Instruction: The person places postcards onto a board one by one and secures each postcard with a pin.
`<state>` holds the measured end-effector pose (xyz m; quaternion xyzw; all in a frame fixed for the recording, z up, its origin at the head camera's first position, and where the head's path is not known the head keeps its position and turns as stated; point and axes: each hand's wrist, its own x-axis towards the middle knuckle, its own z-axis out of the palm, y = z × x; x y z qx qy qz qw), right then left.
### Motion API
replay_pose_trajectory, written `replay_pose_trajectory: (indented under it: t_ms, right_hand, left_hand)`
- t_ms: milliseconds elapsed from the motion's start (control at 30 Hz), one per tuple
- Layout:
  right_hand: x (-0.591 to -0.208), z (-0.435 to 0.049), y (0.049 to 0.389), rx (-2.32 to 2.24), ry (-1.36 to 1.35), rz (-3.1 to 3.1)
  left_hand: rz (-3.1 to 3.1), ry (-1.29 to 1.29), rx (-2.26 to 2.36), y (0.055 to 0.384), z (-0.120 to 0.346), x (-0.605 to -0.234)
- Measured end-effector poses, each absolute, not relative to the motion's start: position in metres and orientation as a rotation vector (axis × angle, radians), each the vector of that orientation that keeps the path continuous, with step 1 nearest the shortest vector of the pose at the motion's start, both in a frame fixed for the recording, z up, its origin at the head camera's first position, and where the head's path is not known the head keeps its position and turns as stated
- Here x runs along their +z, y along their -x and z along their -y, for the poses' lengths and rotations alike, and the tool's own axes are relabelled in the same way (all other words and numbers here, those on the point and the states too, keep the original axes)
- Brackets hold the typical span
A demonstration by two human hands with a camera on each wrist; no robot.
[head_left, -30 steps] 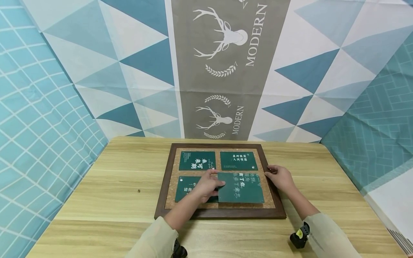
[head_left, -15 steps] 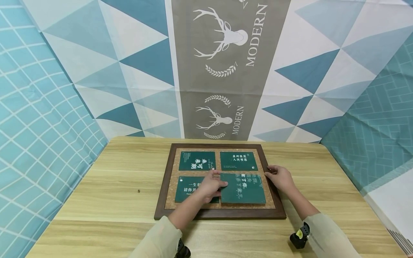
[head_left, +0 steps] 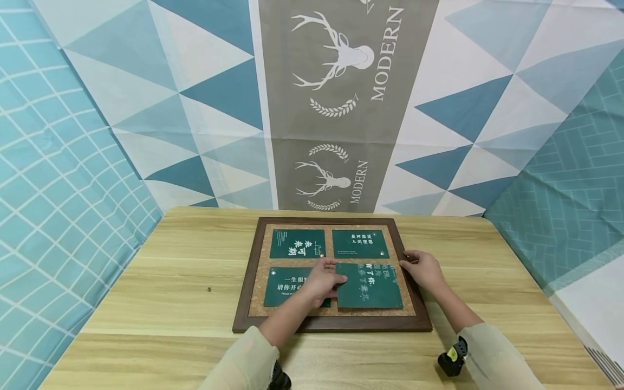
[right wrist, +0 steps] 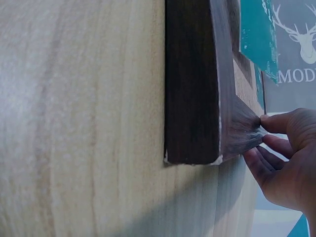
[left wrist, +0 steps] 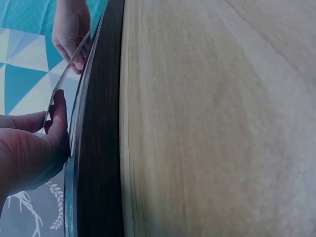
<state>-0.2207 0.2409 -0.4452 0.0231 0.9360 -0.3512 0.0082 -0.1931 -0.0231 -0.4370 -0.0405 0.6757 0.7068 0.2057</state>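
Note:
In the head view, my left hand (head_left: 319, 286) pinches the left edge of a green card (head_left: 369, 292) with white writing. The left wrist view shows that card (left wrist: 63, 75) edge-on, tilted and raised over the board, between thumb and fingers. Beneath it lies a cork board with a dark wooden frame (head_left: 363, 323). At the board's right side, my right hand (head_left: 423, 269) grips the frame's edge. Up close in the right wrist view, thumb and fingertips of the right hand (right wrist: 289, 158) hold that dark frame (right wrist: 192, 94).
Two green cards (head_left: 297, 243) (head_left: 361, 244) lie along the board's far half. A third card (head_left: 283, 284) sits near left, partly behind my left hand. Small clear pins (head_left: 382, 253) show at card corners. The wooden table (head_left: 161, 303) meets a patterned cloth wall (head_left: 219, 108) behind.
My left hand has shifted slightly to the right with the green card, showing more of the near-left card. The right hand has stayed at the frame's edge.

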Motion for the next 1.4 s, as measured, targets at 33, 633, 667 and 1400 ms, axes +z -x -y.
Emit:
replay_pose_trajectory:
  t_ms: [33,633,667,1400]
  right_hand:
    - [-0.4451,-0.241,0.2206,-1.098,-0.073,-2.924]
    - [-0.4457,-0.2411,0.2207,-1.095,-0.069,-2.931]
    - [-0.4458,-0.2412,0.2206,-1.097,-0.068,-2.93]
    - [-0.4477,-0.2425,0.2223,-1.091,-0.066,-2.936]
  left_hand:
    - [-1.886,0.112,1.969,0.1931,0.023,-0.4371]
    - [-2.018,0.034,1.954,0.1915,0.0228,-0.4395]
    - [-2.022,0.029,1.956,0.1915,0.0229,-0.4397]
    - [-2.492,-0.072,1.669,0.1914,0.0211,-0.4369]
